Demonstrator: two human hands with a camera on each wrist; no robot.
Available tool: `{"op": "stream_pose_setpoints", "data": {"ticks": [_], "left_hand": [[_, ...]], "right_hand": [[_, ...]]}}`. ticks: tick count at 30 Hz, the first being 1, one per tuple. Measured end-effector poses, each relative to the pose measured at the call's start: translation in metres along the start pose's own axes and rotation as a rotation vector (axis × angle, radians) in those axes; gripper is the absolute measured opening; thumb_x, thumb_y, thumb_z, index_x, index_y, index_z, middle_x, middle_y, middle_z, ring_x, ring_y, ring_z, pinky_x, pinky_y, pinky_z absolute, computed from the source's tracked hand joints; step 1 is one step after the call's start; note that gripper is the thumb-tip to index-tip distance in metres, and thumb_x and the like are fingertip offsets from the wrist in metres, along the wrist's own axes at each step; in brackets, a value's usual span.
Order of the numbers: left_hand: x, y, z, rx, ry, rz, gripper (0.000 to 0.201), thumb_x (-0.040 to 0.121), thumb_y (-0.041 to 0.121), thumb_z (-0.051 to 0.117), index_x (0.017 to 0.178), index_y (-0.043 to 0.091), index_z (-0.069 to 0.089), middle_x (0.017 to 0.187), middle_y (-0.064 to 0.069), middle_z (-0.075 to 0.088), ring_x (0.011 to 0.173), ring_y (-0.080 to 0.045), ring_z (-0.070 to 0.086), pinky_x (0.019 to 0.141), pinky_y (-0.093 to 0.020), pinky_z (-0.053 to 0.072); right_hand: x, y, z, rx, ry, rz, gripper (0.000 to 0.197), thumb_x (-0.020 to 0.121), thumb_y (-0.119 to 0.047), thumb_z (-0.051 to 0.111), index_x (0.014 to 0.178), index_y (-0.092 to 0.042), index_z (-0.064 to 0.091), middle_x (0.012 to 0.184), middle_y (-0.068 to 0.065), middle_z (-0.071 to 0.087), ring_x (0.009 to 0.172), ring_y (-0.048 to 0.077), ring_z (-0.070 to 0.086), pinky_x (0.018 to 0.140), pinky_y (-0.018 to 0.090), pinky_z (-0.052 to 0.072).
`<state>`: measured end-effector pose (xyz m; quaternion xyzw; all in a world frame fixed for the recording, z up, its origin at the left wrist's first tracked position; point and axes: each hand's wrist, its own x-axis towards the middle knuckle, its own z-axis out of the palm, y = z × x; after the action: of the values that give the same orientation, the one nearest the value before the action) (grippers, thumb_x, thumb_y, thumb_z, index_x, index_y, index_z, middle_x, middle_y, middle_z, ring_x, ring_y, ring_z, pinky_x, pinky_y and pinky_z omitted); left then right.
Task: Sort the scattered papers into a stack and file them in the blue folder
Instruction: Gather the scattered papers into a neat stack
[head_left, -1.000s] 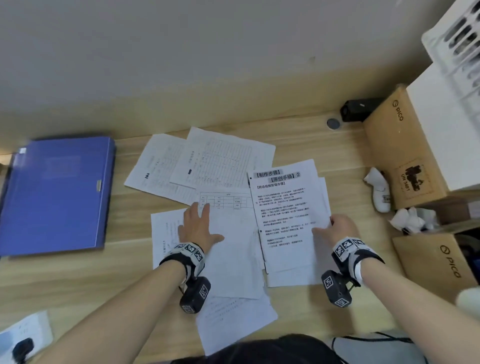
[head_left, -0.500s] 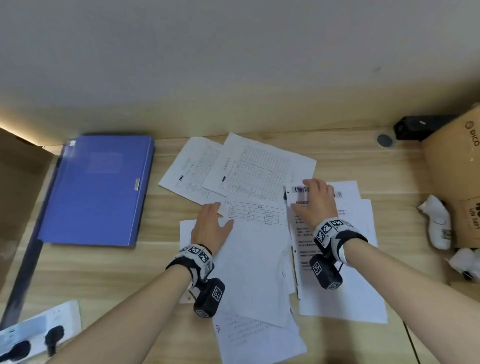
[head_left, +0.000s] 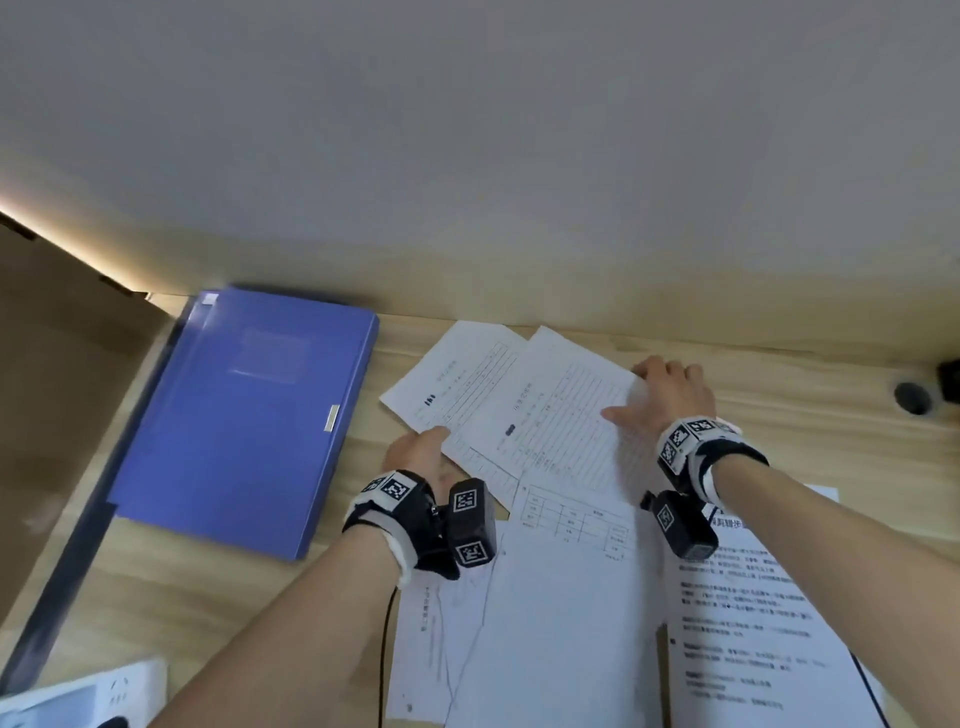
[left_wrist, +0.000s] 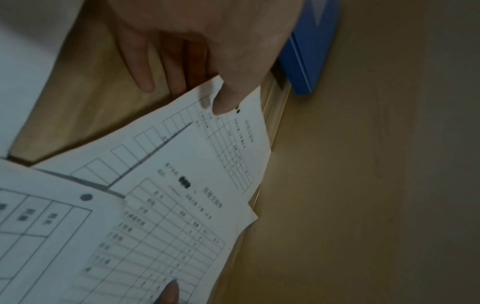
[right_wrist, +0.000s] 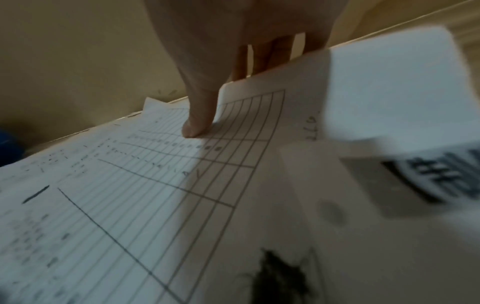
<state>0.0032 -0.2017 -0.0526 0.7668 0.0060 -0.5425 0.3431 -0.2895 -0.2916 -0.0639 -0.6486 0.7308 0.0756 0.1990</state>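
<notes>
The blue folder (head_left: 249, 415) (left_wrist: 309, 51) lies closed at the desk's back left. Two overlapping form sheets lie to its right. My left hand (head_left: 421, 454) (left_wrist: 187, 90) pinches the near edge of the left form sheet (head_left: 457, 384) (left_wrist: 233, 144), thumb on top and fingers (left_wrist: 145, 78) underneath. My right hand (head_left: 670, 395) (right_wrist: 228, 92) pinches the far right corner of the right form sheet (head_left: 561, 421) (right_wrist: 155, 185), its thumb (right_wrist: 197, 123) pressing on the grid while the edge curls up. Nearer me lie a sheet with a small table (head_left: 571, 597), a printed text sheet (head_left: 753, 623) and a third sheet (head_left: 431, 639).
A brown cardboard box (head_left: 52, 389) stands left of the folder. A white power strip (head_left: 78, 696) lies at the near left corner. A round cable hole (head_left: 912, 397) and a black object (head_left: 950, 379) are at the back right. The wall runs close behind the papers.
My left hand left the middle sheet and took the left form sheet's near edge. My right hand moved off the text sheet, up to the right form sheet's far corner. The view swung left.
</notes>
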Motion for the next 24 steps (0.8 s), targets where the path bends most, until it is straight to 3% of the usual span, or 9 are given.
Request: {"op": "stream_pose_setpoints", "data": {"ticks": [1, 2, 5, 7, 11, 14, 19, 24], "left_hand": [[0.002, -0.001, 0.002, -0.029, -0.024, -0.023, 0.005, 0.085, 0.015, 0.066, 0.084, 0.012, 0.069, 0.092, -0.013, 0.073, 0.076, -0.03, 0.067, 0.06, -0.036, 0.059], [0.002, -0.003, 0.003, -0.044, -0.034, -0.042, 0.011, 0.09, 0.015, 0.06, 0.084, 0.012, 0.069, 0.091, -0.012, 0.074, 0.076, -0.029, 0.068, 0.056, -0.031, 0.056], [0.007, -0.01, 0.006, -0.079, -0.01, -0.019, 0.021, 0.094, 0.014, 0.05, 0.089, 0.011, 0.07, 0.091, -0.01, 0.076, 0.083, -0.03, 0.072, 0.06, -0.032, 0.057], [0.005, -0.012, 0.007, -0.112, -0.005, -0.02, 0.025, 0.094, 0.013, 0.045, 0.091, 0.009, 0.07, 0.092, -0.012, 0.075, 0.084, -0.029, 0.071, 0.063, -0.032, 0.057], [-0.004, -0.009, 0.009, -0.189, -0.013, -0.022, 0.029, 0.096, 0.016, 0.039, 0.092, 0.01, 0.067, 0.091, -0.011, 0.073, 0.081, -0.025, 0.068, 0.065, -0.033, 0.055], [-0.009, -0.009, 0.012, -0.184, -0.057, -0.024, 0.026, 0.091, 0.019, 0.045, 0.093, 0.011, 0.07, 0.09, -0.008, 0.076, 0.079, -0.022, 0.07, 0.068, -0.034, 0.058], [0.003, -0.017, 0.016, -0.105, -0.042, 0.009, 0.025, 0.072, 0.035, 0.064, 0.088, 0.017, 0.072, 0.095, -0.003, 0.078, 0.088, -0.024, 0.072, 0.089, -0.04, 0.056], [0.0, -0.018, 0.022, -0.087, 0.055, 0.122, 0.019, 0.084, 0.027, 0.072, 0.1, 0.016, 0.072, 0.097, 0.002, 0.076, 0.091, -0.025, 0.072, 0.088, -0.045, 0.058]], "right_hand": [[0.004, -0.003, 0.002, 0.009, -0.023, -0.011, 0.067, 0.073, -0.064, 0.065, 0.124, -0.023, 0.051, 0.12, 0.005, 0.057, 0.115, 0.027, 0.047, 0.093, 0.043, 0.044], [0.006, -0.007, 0.005, 0.054, -0.029, -0.034, 0.058, 0.08, -0.06, 0.061, 0.121, -0.02, 0.055, 0.114, 0.005, 0.061, 0.109, 0.027, 0.051, 0.087, 0.04, 0.046], [0.005, -0.026, 0.008, 0.34, 0.011, -0.063, 0.033, 0.092, -0.043, 0.056, 0.101, -0.012, 0.058, 0.082, 0.001, 0.06, 0.076, 0.022, 0.056, 0.058, 0.028, 0.038], [0.003, -0.042, 0.011, 0.447, 0.032, -0.067, 0.026, 0.094, -0.039, 0.055, 0.094, -0.013, 0.054, 0.075, -0.001, 0.057, 0.066, 0.018, 0.053, 0.051, 0.026, 0.035], [0.006, -0.071, 0.02, 0.54, 0.072, -0.074, 0.027, 0.093, -0.039, 0.056, 0.096, -0.013, 0.056, 0.082, 0.002, 0.065, 0.072, 0.022, 0.061, 0.065, 0.038, 0.054], [0.009, -0.087, 0.026, 0.533, 0.086, -0.069, 0.026, 0.093, -0.039, 0.056, 0.096, -0.014, 0.058, 0.083, 0.003, 0.066, 0.073, 0.023, 0.063, 0.068, 0.038, 0.054], [0.015, -0.104, 0.033, 0.552, 0.118, -0.039, 0.027, 0.092, -0.043, 0.054, 0.095, -0.016, 0.058, 0.081, 0.002, 0.066, 0.075, 0.025, 0.063, 0.072, 0.044, 0.055], [0.012, -0.107, 0.035, 0.588, 0.107, -0.103, 0.022, 0.091, -0.041, 0.055, 0.092, -0.019, 0.057, 0.087, 0.003, 0.064, 0.084, 0.025, 0.06, 0.076, 0.045, 0.054]]}}
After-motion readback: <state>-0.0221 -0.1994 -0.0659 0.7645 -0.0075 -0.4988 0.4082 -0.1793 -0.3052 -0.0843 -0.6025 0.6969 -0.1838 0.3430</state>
